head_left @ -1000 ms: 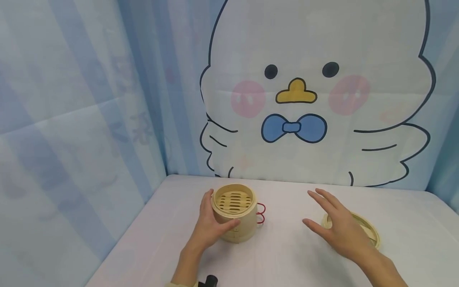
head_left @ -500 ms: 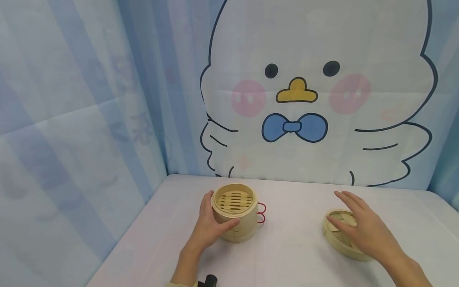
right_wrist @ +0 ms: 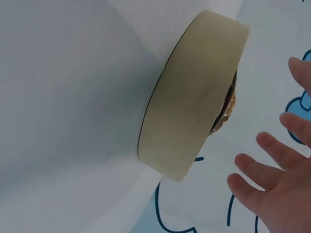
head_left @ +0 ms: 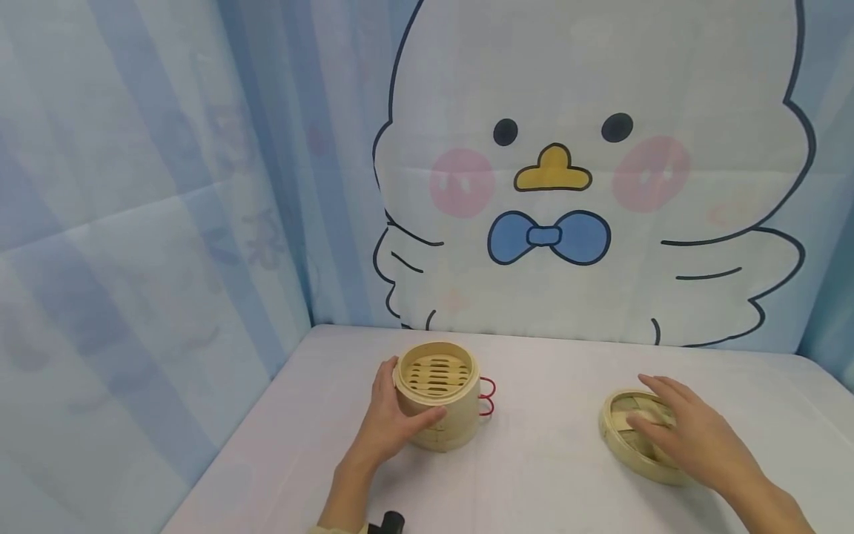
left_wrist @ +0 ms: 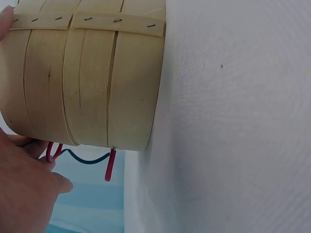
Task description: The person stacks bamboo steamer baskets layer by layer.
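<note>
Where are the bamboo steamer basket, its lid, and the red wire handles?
bamboo steamer basket (head_left: 437,374): head view, on its slatted inside floor.
lid (head_left: 623,415): head view, on the woven top left of the fingers.
red wire handles (head_left: 486,396): head view, on the loops right of the basket.

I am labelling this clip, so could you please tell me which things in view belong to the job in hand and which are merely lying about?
In hand:
- bamboo steamer basket, gripped by the left hand
- steamer lid, under the spread fingers of the right hand

Lying about:
- red wire loops behind the basket
- cartoon duck backdrop
- white table
</note>
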Motion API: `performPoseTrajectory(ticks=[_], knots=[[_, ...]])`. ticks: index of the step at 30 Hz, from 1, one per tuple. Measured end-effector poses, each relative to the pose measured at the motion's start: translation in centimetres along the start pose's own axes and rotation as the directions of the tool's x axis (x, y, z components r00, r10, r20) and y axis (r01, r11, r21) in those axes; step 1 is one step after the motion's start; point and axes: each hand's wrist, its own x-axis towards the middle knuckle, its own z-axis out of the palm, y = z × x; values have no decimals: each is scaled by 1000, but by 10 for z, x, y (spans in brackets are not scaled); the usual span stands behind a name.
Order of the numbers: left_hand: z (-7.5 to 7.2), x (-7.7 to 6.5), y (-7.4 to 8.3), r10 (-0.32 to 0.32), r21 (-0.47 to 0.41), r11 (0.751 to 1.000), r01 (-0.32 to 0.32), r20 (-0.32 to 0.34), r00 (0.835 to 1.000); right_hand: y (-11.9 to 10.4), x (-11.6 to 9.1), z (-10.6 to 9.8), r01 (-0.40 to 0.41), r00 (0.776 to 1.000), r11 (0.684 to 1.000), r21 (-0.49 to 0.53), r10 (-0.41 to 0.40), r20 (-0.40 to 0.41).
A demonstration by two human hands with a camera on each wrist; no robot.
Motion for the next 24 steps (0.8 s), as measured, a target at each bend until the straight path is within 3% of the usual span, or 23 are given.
performPoseTrajectory(ticks=[8, 24], knots=[[0, 0, 1, 1, 4, 1000, -1, 1, 1000, 14, 1, 4, -11, 998, 998, -60, 14, 64], [-1, -1, 2, -13, 5, 1000, 13, 8, 1000, 31, 3, 7, 19, 988, 998, -65, -9, 153]])
